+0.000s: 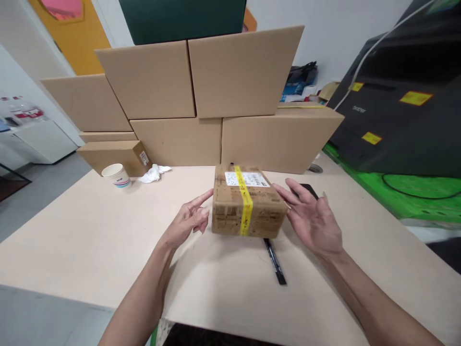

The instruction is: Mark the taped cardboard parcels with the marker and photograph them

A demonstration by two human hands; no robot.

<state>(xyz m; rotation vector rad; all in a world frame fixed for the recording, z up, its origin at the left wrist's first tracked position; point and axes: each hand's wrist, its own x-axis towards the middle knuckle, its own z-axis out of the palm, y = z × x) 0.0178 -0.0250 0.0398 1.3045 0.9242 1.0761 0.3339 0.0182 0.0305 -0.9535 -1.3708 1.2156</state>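
Note:
A small brown cardboard box [230, 222] with yellow tape and a white label is at the middle of the table [72, 226], its near side slightly tilted. My left hand [189, 216] is at its left side, the index fingertip at the box edge and the other fingers partly curled. On the right, my right hand [313, 216] has its palm turned up and fingers spread, fingertips at the box's right side. A black pen-like object [276, 264] lies partly under the box. Behind my right hand, a dark flat object [309, 190] is partly hidden.
Large cardboard boxes [266, 144] are stacked along the back. At the back left are a paper cup [115, 176], crumpled tissue [153, 174] and a long carton [111, 156]. A roll of tape [316, 168] sits back right, near a large black machine [396, 110].

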